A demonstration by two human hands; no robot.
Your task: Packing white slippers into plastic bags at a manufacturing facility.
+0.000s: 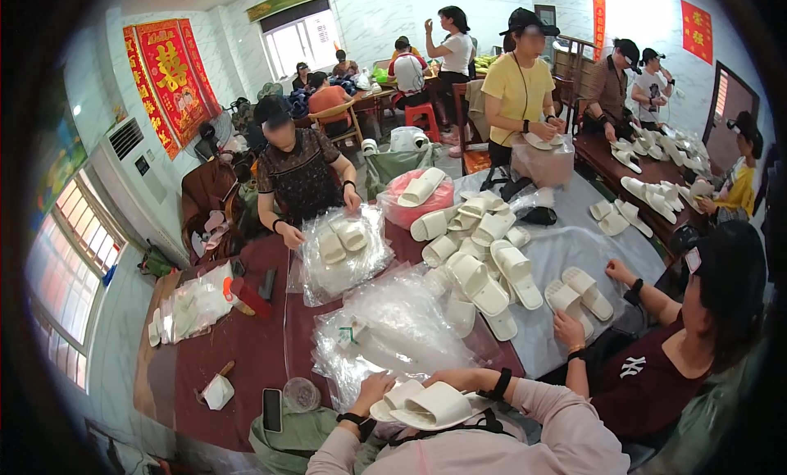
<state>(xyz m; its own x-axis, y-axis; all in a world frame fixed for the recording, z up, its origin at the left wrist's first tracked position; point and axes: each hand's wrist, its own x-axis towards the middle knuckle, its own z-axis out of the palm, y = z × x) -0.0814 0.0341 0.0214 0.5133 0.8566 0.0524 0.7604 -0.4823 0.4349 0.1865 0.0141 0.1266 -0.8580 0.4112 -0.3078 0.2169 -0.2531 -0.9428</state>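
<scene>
I hold a pair of white slippers (438, 404) low in front of me, on the near side of the heap of clear bags (392, 331). My left hand (375, 390) is closed on the outer edge of the left slipper; my right hand (452, 379) touches the far edge of the other, but its fingers are partly hidden, so I cannot tell how firmly it grips. Both slippers have their open toes and broad straps facing up.

Left of the heap, toward me, are a phone (272, 410) and a round clear container (302, 395), with green cloth (287, 442) just below them. Beyond the heap, to its right, rises a pile of loose white slippers (484, 262). Beyond it to the left, a co-worker in a dark top (303, 168) handles bagged slippers (342, 240). Well right of it, a co-worker in maroon (643, 377) touches another pair (580, 296).
</scene>
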